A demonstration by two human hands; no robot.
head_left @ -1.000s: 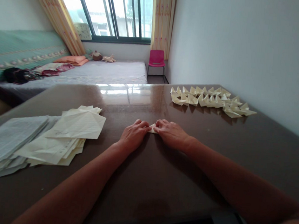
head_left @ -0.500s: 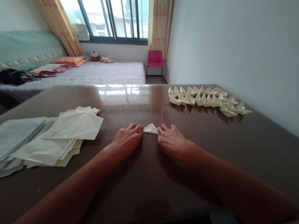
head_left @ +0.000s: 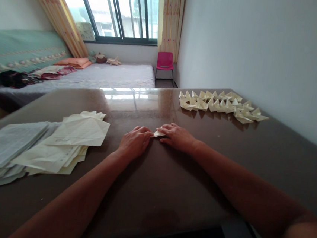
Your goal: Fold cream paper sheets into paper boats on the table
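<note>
A small folded piece of cream paper [head_left: 157,134] lies at the middle of the brown table, between my two hands. The fingers of my left hand [head_left: 137,138] are closed on its left corner. My right hand [head_left: 178,136] lies over its right part, fingers bent and pressing on the top, so that side of the paper is hidden. Only a small pale wedge of the folded paper shows between the fingertips.
Loose cream sheets [head_left: 75,131] lie at the left, beside a stack of greyish paper [head_left: 6,149]. Several folded paper boats [head_left: 218,102] stand in rows at the back right of the glossy table [head_left: 145,192]. Beyond are a bed [head_left: 123,74] and a pink chair [head_left: 165,61].
My right hand has moved left from the paper's right corner onto its top. The folded paper now looks tilted and more covered. My left hand stays at its left corner.
</note>
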